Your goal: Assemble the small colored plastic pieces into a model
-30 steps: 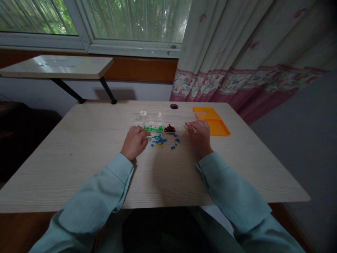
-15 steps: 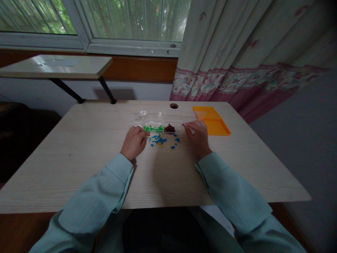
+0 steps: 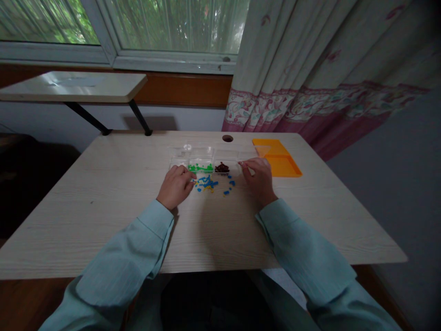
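A clear compartment box lies on the table, with small green pieces in one section and dark brown pieces in the section to its right. Just in front of it, small blue pieces are scattered with a few yellow pieces. My left hand rests at the left of this pile, fingers bent and closed, their tips at its edge; anything between them is too small to make out. At the box's right end my right hand pinches thumb and forefinger together; what they hold is unclear.
An orange two-part tray lies behind and right of my right hand. A round hole is cut near the table's back edge. On the back left stands a raised shelf on black legs. A curtain hangs behind the right side.
My left hand's fingers have shifted slightly at the edge of the pile. My right hand and the box look the same.
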Tool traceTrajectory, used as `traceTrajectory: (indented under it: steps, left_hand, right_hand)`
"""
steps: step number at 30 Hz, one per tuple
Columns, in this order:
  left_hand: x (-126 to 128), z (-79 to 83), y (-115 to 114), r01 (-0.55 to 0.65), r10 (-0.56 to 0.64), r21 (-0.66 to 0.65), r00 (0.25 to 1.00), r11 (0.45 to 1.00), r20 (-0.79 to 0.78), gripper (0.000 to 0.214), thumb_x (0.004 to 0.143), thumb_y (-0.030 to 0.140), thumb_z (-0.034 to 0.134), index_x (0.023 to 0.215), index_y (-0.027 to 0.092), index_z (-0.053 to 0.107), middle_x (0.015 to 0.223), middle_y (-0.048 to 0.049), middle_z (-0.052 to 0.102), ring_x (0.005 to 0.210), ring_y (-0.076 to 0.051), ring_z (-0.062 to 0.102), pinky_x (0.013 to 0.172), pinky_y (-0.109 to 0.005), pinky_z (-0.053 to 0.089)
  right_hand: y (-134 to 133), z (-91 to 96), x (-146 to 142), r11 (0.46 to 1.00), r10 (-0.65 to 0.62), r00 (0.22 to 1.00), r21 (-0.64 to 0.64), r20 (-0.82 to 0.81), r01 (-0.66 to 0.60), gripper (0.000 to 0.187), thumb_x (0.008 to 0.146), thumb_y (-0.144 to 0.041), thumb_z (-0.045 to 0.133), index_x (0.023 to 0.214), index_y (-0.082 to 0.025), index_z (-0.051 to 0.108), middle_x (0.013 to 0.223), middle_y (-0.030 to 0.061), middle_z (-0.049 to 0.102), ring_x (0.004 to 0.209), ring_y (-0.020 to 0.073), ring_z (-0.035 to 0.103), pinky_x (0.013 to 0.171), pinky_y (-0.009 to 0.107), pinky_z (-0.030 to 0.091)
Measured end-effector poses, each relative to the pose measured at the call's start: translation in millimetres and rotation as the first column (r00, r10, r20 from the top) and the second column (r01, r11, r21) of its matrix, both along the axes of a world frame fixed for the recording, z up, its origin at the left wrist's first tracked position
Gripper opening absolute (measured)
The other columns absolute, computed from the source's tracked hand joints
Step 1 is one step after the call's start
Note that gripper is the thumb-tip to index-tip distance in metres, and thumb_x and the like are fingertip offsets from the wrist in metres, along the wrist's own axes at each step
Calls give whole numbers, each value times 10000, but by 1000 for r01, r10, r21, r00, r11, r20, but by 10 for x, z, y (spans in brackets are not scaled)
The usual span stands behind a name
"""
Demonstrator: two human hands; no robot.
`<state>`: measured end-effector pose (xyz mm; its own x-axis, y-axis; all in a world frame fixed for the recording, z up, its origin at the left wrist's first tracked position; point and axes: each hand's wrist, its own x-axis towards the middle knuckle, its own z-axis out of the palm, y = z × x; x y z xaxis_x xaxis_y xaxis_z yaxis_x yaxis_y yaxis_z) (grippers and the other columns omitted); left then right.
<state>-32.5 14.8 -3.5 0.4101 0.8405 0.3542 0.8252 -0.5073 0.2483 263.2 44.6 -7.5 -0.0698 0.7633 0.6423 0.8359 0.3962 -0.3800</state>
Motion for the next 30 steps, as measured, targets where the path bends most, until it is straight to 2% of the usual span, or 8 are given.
traceTrajectory:
  steps: [11, 23, 27, 30]
  left_hand:
    - [41, -43, 16, 10, -10, -27, 1000, 1000, 18, 180, 891, 263, 516, 976, 161, 637, 963, -102, 571, 948, -250, 488, 873, -396, 419]
    - [71, -52, 8, 25, -24, -19, 999, 1000, 47, 245, 946, 291, 423, 909, 161, 627, 909, -92, 565, 902, -232, 489, 846, -381, 414]
    - [28, -16, 13, 21, -21, 7, 999, 1000, 37, 257, 948, 278, 406, 927, 162, 635, 910, -95, 568, 895, -231, 488, 846, -387, 407]
    - [-68, 49, 30, 72, -72, -4, 997, 997, 18, 255, 948, 282, 415, 939, 168, 644, 910, -90, 573, 897, -226, 495, 861, -386, 401]
  right_hand:
    - [-17, 25, -16, 1000, 7, 1000, -12, -3, -7, 309, 939, -390, 479, 890, -231, 739, 878, 53, 709, 885, 219, 583, 845, 388, 400]
    - [-10, 18, -19, 999, 32, 999, -20, 1, -32, 310, 935, -407, 483, 870, -233, 730, 883, 53, 710, 879, 218, 582, 846, 395, 397]
    - [5, -5, 0, 999, 37, 999, -22, 11, -36, 304, 937, -396, 476, 878, -238, 730, 894, 49, 711, 888, 219, 582, 848, 397, 392]
    - [12, -11, 11, 999, 44, 999, -28, 24, -43, 299, 940, -386, 477, 897, -236, 732, 903, 48, 714, 890, 216, 584, 853, 394, 390]
